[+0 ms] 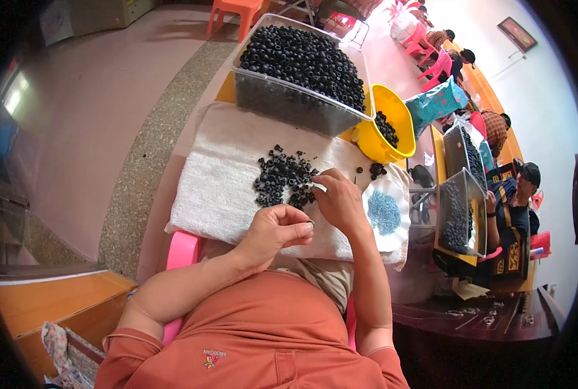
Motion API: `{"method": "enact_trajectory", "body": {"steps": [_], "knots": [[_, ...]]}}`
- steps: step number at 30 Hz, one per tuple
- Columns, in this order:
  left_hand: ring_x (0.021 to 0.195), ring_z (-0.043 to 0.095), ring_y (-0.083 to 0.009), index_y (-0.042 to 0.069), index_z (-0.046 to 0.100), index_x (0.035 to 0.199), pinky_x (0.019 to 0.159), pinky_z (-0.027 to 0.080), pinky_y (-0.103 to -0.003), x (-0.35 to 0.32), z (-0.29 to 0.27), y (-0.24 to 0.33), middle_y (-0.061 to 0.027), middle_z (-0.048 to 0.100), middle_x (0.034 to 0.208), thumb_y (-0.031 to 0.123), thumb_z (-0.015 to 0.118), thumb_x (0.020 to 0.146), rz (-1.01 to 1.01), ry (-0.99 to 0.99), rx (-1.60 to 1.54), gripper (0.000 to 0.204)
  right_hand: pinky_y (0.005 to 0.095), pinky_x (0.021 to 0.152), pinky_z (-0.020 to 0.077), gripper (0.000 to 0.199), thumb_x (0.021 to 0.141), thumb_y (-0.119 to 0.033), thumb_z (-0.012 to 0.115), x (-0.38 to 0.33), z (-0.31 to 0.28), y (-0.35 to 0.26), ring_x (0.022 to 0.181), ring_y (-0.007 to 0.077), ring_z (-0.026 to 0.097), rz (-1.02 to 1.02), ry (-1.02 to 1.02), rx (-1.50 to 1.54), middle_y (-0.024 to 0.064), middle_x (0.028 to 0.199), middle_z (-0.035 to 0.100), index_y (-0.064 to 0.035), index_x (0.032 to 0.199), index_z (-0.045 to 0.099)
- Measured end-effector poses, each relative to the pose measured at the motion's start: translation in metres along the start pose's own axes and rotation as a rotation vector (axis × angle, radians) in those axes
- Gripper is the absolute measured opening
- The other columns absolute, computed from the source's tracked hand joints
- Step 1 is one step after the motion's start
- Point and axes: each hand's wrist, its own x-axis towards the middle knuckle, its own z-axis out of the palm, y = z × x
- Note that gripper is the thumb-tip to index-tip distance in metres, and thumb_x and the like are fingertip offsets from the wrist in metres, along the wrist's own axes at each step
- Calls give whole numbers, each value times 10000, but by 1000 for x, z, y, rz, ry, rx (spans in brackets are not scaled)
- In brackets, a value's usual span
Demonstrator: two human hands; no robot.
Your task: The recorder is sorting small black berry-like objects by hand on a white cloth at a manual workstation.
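My left hand (273,230) is curled narrow, thumb and fingers pinched on a small ring-shaped piece (310,224) at its tip. My right hand (339,200) lies just beyond and to the right of it, fingers bent down onto the near edge of a loose pile of small black rings (281,178); whether it grips one I cannot tell. The pile sits on a white towel (218,188) spread over the counter (223,91), right ahead of both hands. Just right of my right hand is a white scalloped dish (399,223) with tiny blue-grey bits in its middle. Farther ahead, past the pile, stands a clear plastic tub (282,104) heaped with black rings, and to its right a yellow scoop-shaped container (393,110) holding a few more.
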Motion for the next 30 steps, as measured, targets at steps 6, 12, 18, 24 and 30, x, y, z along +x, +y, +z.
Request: {"method": "enact_trajectory", "body": {"steps": [6, 12, 18, 24, 30], "knots": [[820, 668, -154, 2, 630, 963, 767, 602, -296, 0, 0, -2, -72, 658, 909, 2, 680, 874, 0, 11, -23, 101, 402, 782, 511, 205, 827, -113, 663, -18, -3, 2, 882, 338, 658, 14, -47, -51, 131, 1024, 662, -38, 1012, 708], [818, 669, -154, 6, 629, 960, 775, 602, -302, 1, -1, -2, -69, 660, 908, 14, 681, 879, -4, 18, -25, 97, 397, 761, 512, 184, 837, -91, 641, -22, -1, 2, 866, 345, 654, 3, -55, -22, 130, 987, 660, -34, 1001, 703], [823, 668, -153, 10, 627, 965, 777, 601, -304, 2, -1, -2, -71, 660, 910, 16, 680, 880, 1, 19, -18, 101, 399, 750, 511, 198, 862, -53, 598, -24, 2, 7, 856, 349, 650, -35, -3, 29, 137, 962, 650, -36, 1039, 687], [823, 666, -154, 11, 625, 965, 779, 600, -307, 2, -2, -2, -73, 659, 915, 10, 681, 877, -8, 28, -16, 105, 414, 754, 503, 231, 866, -52, 593, -17, 0, 3, 870, 356, 642, -37, -70, -15, 149, 978, 644, -38, 1083, 669], [820, 665, -152, 8, 627, 957, 772, 600, -306, 2, -1, -2, -70, 659, 909, 6, 682, 873, -4, 22, -18, 100, 434, 761, 492, 184, 827, -67, 627, -13, 1, 10, 871, 377, 630, -22, -111, -8, 167, 954, 645, -23, 1003, 662]]}}
